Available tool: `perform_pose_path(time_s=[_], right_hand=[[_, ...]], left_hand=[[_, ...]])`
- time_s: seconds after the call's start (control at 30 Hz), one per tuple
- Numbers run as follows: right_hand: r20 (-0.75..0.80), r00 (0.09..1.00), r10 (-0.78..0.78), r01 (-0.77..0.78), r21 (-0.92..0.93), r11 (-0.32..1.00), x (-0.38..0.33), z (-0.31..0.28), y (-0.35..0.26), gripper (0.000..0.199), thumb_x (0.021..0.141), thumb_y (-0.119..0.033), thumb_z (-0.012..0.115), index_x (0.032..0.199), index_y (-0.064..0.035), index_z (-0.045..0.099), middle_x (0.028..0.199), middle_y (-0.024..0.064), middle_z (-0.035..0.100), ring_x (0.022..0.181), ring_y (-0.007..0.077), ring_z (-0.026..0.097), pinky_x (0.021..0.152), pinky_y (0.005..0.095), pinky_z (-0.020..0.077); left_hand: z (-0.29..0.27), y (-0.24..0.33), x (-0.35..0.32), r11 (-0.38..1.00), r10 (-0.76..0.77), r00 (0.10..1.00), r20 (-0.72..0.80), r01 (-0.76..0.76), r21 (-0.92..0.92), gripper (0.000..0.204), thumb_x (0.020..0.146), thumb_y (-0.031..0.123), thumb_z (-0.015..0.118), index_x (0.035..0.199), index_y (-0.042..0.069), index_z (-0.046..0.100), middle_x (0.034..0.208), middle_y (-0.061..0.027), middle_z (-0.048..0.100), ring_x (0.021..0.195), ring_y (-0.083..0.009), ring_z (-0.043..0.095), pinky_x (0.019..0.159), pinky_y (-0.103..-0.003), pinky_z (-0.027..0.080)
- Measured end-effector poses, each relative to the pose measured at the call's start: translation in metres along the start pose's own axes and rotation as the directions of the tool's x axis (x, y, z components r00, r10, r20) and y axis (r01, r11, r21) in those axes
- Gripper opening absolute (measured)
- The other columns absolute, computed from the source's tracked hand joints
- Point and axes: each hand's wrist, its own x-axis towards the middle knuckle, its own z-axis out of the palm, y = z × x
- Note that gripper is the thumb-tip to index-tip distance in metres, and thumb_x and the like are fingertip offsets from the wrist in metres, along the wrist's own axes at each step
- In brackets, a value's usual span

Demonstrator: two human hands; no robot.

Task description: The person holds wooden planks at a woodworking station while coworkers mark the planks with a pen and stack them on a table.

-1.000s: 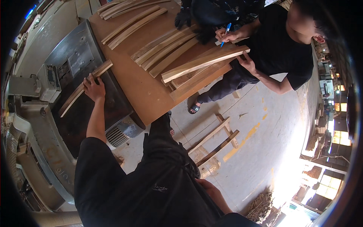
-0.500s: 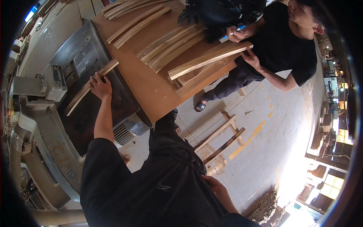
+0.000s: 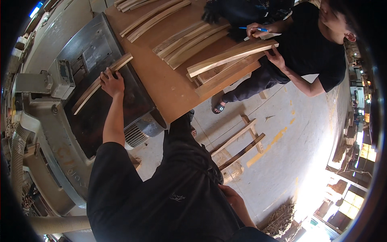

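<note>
My left hand (image 3: 112,83) reaches over the dark metal table (image 3: 105,117) of a machine, fingers closed over a curved wooden strip (image 3: 89,93). The strip lies slantwise on that metal, its far end close to the brown worktop (image 3: 176,97). Low at my right hip is my right hand (image 3: 230,194), resting against my dark clothing; its fingers are mostly hidden. Several more curved wooden strips (image 3: 159,23) are spread across the brown worktop, away from both hands.
Across the worktop a person in black (image 3: 314,44) steadies a curved wooden piece (image 3: 229,58) and holds a blue pen (image 3: 258,29). Another person's dark sleeve is beside them. A wooden frame (image 3: 236,141) lies on the floor; a ribbed hose (image 3: 60,223) runs at lower left.
The whole view has shifted slightly. The co-worker's pen has turned from a slant to nearly level. My left hand stays on the strip, and my right hand remains at my hip.
</note>
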Motion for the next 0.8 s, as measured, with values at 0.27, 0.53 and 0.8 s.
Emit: perform_pose_path(time_s=[0.27,0.53,0.8], right_hand=[[-0.129,0.991,-0.044,0.031,-0.102,0.994,-0.004,0.01,-0.001,0.032,0.094,-0.017,0.061,0.118,0.0031,0.06,0.118,0.0203,0.065,0.108,0.0302,0.065,0.1,0.0488,0.0489],[-0.122,0.992,-0.004,-0.002,-0.044,0.999,0.003,-0.026,-0.012,0.031,0.095,-0.018,0.059,0.117,0.0035,0.06,0.118,0.0211,0.065,0.107,0.0305,0.065,0.097,0.0485,0.0508],[-0.16,0.987,-0.018,0.015,-0.019,1.0,0.005,-0.01,-0.004,0.03,0.093,-0.015,0.061,0.116,0.0053,0.061,0.116,0.022,0.065,0.107,0.0309,0.065,0.098,0.0482,0.051]], left_hand=[[0.003,-0.003,-0.002,1.0,0.015,0.999,-0.044,-0.015,0.001,0.052,0.089,0.04,0.058,0.136,0.019,0.052,0.142,-0.0152,0.039,0.132,-0.0382,0.035,0.098,-0.053,0.041],[0.002,-0.002,-0.002,1.0,0.003,0.999,-0.035,-0.004,-0.017,0.053,0.089,0.04,0.057,0.137,0.019,0.051,0.142,-0.015,0.039,0.132,-0.0379,0.035,0.098,-0.052,0.04],[0.002,-0.001,-0.001,1.0,-0.007,1.0,-0.029,0.006,-0.024,0.052,0.09,0.04,0.057,0.137,0.02,0.051,0.142,-0.0144,0.038,0.131,-0.0378,0.035,0.098,-0.052,0.04]])
